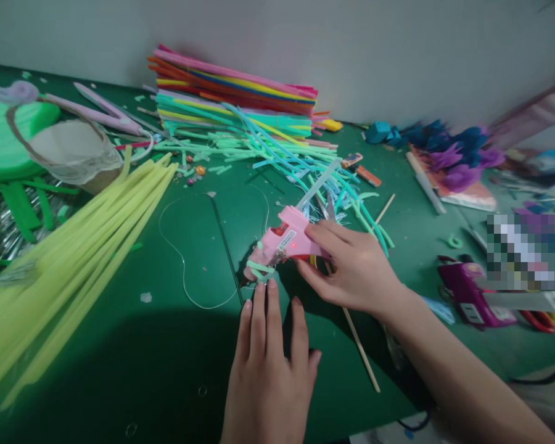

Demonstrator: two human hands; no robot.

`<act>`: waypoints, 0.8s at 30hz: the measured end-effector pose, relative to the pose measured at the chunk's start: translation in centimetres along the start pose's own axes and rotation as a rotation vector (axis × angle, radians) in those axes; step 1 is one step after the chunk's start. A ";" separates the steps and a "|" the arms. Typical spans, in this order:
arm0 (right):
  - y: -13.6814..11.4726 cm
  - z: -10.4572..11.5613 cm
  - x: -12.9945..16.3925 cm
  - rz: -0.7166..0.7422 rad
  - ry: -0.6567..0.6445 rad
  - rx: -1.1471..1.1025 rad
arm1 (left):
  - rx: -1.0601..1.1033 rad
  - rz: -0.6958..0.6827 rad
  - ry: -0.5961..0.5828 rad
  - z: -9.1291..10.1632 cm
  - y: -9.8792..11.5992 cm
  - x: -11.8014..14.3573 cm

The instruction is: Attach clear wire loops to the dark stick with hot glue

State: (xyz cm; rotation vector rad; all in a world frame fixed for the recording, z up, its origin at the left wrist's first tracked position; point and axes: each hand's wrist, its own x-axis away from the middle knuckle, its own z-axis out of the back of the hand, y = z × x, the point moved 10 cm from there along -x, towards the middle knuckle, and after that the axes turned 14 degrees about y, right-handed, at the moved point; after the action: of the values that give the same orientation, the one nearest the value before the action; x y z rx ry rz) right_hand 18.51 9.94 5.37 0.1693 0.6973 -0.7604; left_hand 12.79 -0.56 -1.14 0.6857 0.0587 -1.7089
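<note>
On a green worktop (176, 345), a pink glue gun (282, 239) is being held in the closed grip of the right hand (351, 268), its nozzle being pointed at a small mint pipe-cleaner piece (260, 270). That piece is being pinned flat by the left hand (268, 370), fingers extended, gripping nothing. Fingertips so near the hot nozzle could be burned.
</note>
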 end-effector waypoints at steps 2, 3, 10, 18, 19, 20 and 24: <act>0.0 0.0 0.0 0.000 -0.004 -0.001 | -0.001 0.002 -0.024 -0.1 0.0 0.0; 0.0 0.0 0.0 -0.002 -0.007 -0.001 | -0.001 0.002 -0.036 -0.2 0.0 0.0; -0.1 -0.2 -0.1 0.002 -0.021 -0.009 | 0.008 0.007 0.015 -0.1 -0.1 0.2; -0.2 -0.1 -0.1 0.008 -0.030 -0.015 | 0.004 0.008 -0.035 -0.2 0.0 0.0; -0.2 -0.1 -0.2 0.011 -0.027 -0.013 | 0.003 0.005 -0.030 -0.1 0.0 0.0; -0.2 -0.1 -0.2 0.013 -0.027 -0.010 | 0.004 0.001 -0.017 0.0 0.0 0.0; -0.2 -0.2 -0.2 0.016 -0.038 -0.011 | 0.004 -0.003 -0.005 -0.1 0.0 0.0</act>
State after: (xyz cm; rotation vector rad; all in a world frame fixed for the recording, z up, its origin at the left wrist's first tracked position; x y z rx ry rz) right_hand 18.15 9.98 5.43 0.1505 0.6635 -0.7426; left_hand 12.83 -0.58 -1.21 0.6842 0.0530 -1.7144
